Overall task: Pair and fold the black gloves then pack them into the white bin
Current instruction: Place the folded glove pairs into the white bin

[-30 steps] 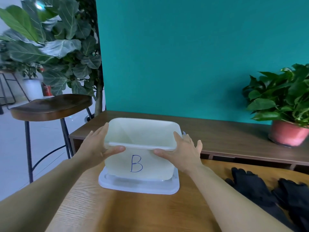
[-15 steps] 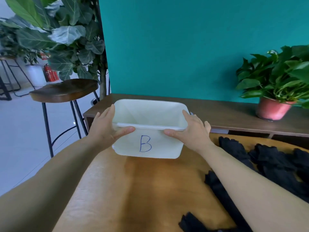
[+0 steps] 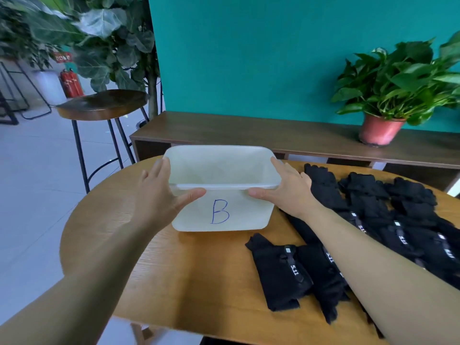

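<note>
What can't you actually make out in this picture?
Head view:
- Count of black gloves: the right forearm covers some, and the right edge cuts off others.
- White bin underside: its own front wall hides it.
- Red sign by the big plant: too small and blurred to read.

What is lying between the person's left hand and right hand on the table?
The white bin marked B; the left hand and right hand lie flat against its two sides. The head view shows this.
</note>
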### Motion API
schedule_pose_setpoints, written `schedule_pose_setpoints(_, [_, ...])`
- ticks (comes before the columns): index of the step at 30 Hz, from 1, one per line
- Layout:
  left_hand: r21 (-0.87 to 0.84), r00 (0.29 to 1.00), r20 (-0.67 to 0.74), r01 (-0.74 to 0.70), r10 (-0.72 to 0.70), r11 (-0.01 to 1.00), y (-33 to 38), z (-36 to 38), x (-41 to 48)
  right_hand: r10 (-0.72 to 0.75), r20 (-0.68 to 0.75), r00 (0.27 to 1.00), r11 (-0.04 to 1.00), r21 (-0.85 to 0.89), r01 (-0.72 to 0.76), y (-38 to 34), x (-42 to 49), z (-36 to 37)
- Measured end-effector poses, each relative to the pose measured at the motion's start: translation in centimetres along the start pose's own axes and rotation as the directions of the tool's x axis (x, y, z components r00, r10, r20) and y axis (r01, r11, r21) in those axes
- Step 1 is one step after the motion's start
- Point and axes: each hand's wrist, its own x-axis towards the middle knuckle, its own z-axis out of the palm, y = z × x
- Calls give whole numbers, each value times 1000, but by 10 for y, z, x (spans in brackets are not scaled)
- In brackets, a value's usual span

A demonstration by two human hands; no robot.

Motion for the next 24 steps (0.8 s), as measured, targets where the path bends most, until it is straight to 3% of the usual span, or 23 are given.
schedule_pose_setpoints(16, [148, 998, -58, 13, -5, 989, 11, 37, -43, -5, 90, 996, 997, 71, -2, 16, -27, -24])
schedule_pose_setpoints(20, [294, 998, -41, 59, -49, 954, 18, 26, -41, 15, 89, 996, 1000, -5, -15, 15, -27, -20])
schedule_pose_setpoints(24, [312, 998, 26, 40, -50, 949, 19, 23, -35, 13, 93, 996, 992, -122, -1, 8, -30, -8])
